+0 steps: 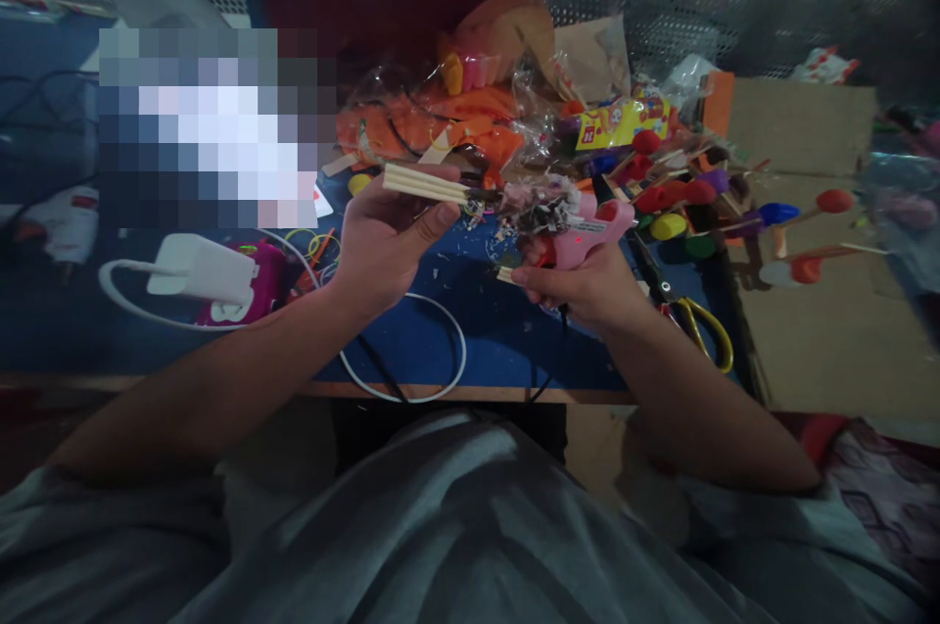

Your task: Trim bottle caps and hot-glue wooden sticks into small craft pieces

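Head view: I note L hand [386, 247], fingers clamped on pale stick bundle [422, 183], R hand [591, 286], fingers wrapped round pink glue gun [602, 224], short stick ends [505, 274] jutting past its fingertips, bundle est. part-assembled, those R-side ends apparently not yet joined.

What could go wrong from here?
The pink glue gun in the right hand shows a red light, so it may be hot; the left hand, holding pale sticks, is close enough to risk a burn.
The scissors lie beside the right forearm, which could knock them.
The white cable lies in a loose loop and might snag.
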Motion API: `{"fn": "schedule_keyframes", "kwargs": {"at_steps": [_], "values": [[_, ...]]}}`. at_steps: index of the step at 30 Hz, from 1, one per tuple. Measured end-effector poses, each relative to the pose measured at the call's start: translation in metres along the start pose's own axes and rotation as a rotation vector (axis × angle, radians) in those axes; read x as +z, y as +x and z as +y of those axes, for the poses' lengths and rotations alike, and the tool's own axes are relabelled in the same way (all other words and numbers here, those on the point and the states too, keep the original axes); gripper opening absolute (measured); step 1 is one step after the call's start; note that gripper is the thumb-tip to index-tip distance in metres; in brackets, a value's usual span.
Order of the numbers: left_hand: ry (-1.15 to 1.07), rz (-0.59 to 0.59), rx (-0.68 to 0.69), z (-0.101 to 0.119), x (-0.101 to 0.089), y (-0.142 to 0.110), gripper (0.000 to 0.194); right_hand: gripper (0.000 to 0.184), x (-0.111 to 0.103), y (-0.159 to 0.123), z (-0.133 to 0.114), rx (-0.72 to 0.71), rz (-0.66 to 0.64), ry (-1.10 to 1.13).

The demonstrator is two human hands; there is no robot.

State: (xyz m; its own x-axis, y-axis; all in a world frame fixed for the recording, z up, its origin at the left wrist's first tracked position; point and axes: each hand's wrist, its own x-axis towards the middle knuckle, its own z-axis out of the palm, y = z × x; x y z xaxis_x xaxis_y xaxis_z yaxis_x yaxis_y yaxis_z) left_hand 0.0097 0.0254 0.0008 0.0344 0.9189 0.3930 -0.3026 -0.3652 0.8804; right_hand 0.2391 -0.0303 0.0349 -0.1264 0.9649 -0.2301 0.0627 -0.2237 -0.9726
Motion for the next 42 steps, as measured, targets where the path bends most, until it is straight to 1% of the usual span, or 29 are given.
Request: {"fn": "schedule_keyframes", "kwargs": {"at_steps": [3, 9, 13, 22, 27, 31, 39, 42], "values": [[0.001, 0.002, -0.007, 0.0011, 0.0004, -0.0004, 0.047, 0.060, -0.0001, -0.0001, 0.0003, 0.000, 0.004, 0.013], [-0.018, 0.016, -0.028, 0.0027, 0.0020, -0.0004, 0.045, 0.061, 0.0020, -0.0010, -0.0040, 0.000, -0.007, 0.035], [-0.021, 0.030, -0.015, 0.0018, 0.0021, 0.0001, 0.047, 0.062, 0.0024, -0.0017, -0.0064, 0.013, -0.004, 0.022], [-0.017, 0.010, -0.031, 0.0032, 0.0015, -0.0011, 0.045, 0.062, 0.0009, -0.0015, -0.0022, 0.011, 0.003, 0.016], [-0.014, 0.032, -0.019, 0.0035, 0.0020, -0.0002, 0.045, 0.064, 0.0020, -0.0019, -0.0036, 0.012, 0.004, 0.008], [0.012, 0.038, -0.027, 0.0046, 0.0022, 0.0003, 0.049, 0.062, 0.0015, -0.0023, -0.0036, 0.012, -0.013, 0.000], [-0.002, 0.042, -0.038, 0.0061, 0.0022, -0.0006, 0.040, 0.063, 0.0013, -0.0018, -0.0033, 0.032, -0.019, 0.001], [-0.017, 0.034, -0.021, 0.0048, 0.0014, -0.0006, 0.037, 0.062, 0.0013, -0.0022, -0.0042, 0.043, -0.020, -0.002]]}}
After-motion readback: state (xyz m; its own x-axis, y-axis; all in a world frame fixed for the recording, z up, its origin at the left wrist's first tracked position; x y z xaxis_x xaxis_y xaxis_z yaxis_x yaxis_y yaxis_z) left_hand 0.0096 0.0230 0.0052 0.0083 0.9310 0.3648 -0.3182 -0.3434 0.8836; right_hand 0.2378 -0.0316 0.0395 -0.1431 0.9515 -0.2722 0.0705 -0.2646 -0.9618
